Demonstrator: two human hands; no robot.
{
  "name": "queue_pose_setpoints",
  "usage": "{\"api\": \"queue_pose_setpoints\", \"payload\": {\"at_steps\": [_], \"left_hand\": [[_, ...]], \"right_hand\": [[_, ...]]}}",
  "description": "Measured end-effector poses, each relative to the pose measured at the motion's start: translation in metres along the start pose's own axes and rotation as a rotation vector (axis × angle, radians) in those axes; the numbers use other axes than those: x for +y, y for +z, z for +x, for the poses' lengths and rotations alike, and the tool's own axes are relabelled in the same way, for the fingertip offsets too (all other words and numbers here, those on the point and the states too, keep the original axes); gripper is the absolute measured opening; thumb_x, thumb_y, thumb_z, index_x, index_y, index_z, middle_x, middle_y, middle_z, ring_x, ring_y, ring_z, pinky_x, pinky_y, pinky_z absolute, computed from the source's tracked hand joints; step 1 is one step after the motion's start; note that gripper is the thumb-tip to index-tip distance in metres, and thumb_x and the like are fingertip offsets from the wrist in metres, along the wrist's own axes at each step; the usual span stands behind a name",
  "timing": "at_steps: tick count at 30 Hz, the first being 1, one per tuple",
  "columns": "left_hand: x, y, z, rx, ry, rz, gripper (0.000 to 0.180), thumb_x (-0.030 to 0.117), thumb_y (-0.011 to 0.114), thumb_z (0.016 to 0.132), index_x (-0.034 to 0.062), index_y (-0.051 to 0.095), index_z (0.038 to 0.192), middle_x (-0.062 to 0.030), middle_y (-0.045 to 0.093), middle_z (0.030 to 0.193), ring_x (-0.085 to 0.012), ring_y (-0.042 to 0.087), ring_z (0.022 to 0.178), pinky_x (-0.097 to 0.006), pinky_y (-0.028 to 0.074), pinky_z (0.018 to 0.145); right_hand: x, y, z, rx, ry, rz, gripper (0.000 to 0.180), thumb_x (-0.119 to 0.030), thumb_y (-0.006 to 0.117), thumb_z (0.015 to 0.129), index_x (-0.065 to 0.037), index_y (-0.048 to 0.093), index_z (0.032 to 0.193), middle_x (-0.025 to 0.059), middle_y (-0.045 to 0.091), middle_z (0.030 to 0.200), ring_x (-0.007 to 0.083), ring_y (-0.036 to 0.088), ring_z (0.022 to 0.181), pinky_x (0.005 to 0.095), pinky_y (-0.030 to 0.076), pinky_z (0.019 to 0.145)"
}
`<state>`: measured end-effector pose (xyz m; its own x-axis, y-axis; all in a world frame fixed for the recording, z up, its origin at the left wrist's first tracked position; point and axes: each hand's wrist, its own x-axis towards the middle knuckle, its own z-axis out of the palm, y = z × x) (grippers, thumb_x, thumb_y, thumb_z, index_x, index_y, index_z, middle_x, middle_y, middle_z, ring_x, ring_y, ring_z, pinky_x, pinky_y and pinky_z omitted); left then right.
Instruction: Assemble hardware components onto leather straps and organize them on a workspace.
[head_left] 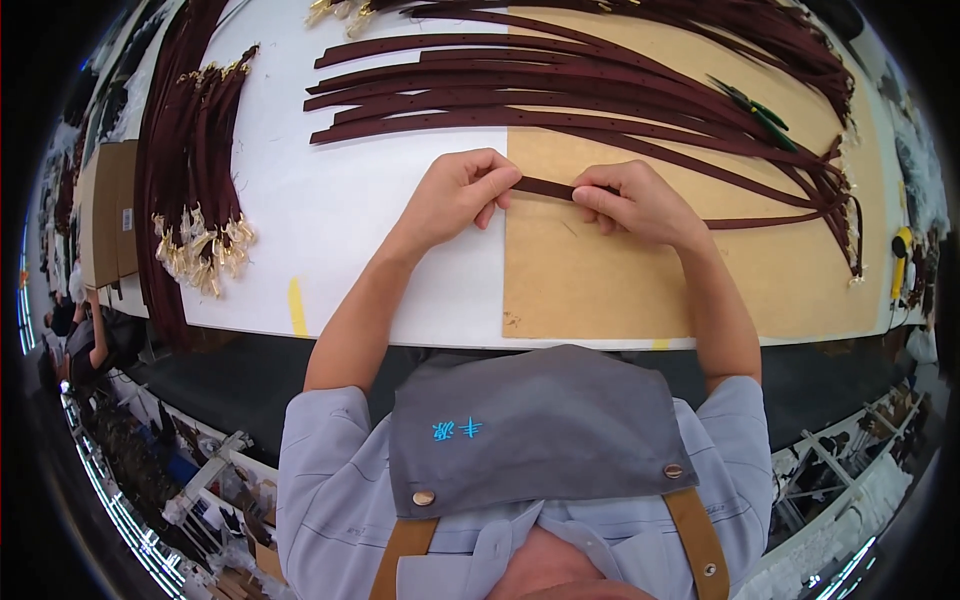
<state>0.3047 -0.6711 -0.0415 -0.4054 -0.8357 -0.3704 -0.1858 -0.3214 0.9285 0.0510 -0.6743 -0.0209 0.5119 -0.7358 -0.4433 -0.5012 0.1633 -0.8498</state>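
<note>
A dark maroon strap (546, 188) is stretched between my two hands above the table. My left hand (463, 195) pinches its end between thumb and fingers. Farther along, my right hand (632, 203) grips the same strap, thumb on top. Beyond my right hand the strap runs on to the right, toward the bundled ends. Just past my hands, several more maroon straps with small holes (420, 122) lie fanned out side by side. Green-handled snips (768, 122) rest on these straps at the right.
A bundle of maroon straps with plastic-wrapped gold hardware (205, 245) hangs at the left, near a cardboard box (108, 215). Tan board (590, 290) covers the right of the white table (350, 270). A yellow tool (900, 258) lies at the right edge. Another person (90, 335) is at far left.
</note>
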Motion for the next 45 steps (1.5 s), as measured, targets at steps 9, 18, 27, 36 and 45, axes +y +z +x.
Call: {"api": "queue_pose_setpoints", "payload": {"at_steps": [9, 18, 27, 36, 45], "left_hand": [[0.008, -0.009, -0.002, -0.003, -0.108, -0.165, 0.022, 0.020, 0.057, 0.096, 0.0008, 0.064, 0.090, -0.0001, 0.057, 0.064, -0.0049, 0.046, 0.045, -0.021, 0.035, 0.042], [0.006, -0.022, -0.008, -0.005, 0.360, 0.105, 0.018, 0.006, 0.062, 0.086, 0.0019, 0.066, 0.103, -0.0045, 0.062, 0.091, -0.0124, 0.062, 0.073, -0.027, 0.049, 0.067], [0.012, -0.305, -0.018, 1.414, -0.070, 1.168, 0.036, 0.023, 0.068, 0.083, 0.0012, 0.058, 0.110, -0.0201, 0.056, 0.111, -0.0369, 0.056, 0.105, -0.047, 0.047, 0.088], [0.054, -0.321, -0.046, 1.241, 0.402, 0.991, 0.025, 0.018, 0.065, 0.082, -0.0033, 0.066, 0.096, -0.0215, 0.066, 0.095, -0.0372, 0.064, 0.092, -0.044, 0.050, 0.082], [0.106, -0.082, -0.067, 0.119, 0.550, 0.652, 0.032, 0.000, 0.066, 0.081, 0.0038, 0.068, 0.112, -0.0026, 0.053, 0.078, -0.0116, 0.047, 0.070, -0.025, 0.038, 0.061]], "right_hand": [[0.005, -0.011, 0.009, -0.231, 0.112, 0.401, 0.026, -0.024, 0.049, 0.100, -0.002, 0.060, 0.090, 0.0014, 0.060, 0.067, 0.0056, 0.052, 0.052, 0.0200, 0.040, 0.046], [-0.016, 0.017, 0.024, -0.044, 0.060, 0.346, 0.022, -0.023, 0.056, 0.097, -0.006, 0.060, 0.084, -0.0044, 0.053, 0.063, 0.0021, 0.044, 0.049, 0.0175, 0.032, 0.044], [-0.012, 0.021, 0.021, 0.008, 0.035, 0.248, 0.014, -0.015, 0.058, 0.093, -0.006, 0.058, 0.082, -0.0009, 0.057, 0.064, 0.0035, 0.046, 0.044, 0.0184, 0.033, 0.038], [-0.010, 0.019, 0.014, 0.068, -0.029, 0.407, 0.012, -0.010, 0.057, 0.093, 0.000, 0.063, 0.096, 0.0026, 0.060, 0.074, 0.0036, 0.049, 0.050, 0.0183, 0.035, 0.043], [-0.018, 0.022, 0.022, -0.143, -0.090, 0.774, 0.041, -0.032, 0.040, 0.104, 0.002, 0.062, 0.108, 0.0071, 0.061, 0.089, 0.0070, 0.048, 0.062, 0.0199, 0.038, 0.052]]}}
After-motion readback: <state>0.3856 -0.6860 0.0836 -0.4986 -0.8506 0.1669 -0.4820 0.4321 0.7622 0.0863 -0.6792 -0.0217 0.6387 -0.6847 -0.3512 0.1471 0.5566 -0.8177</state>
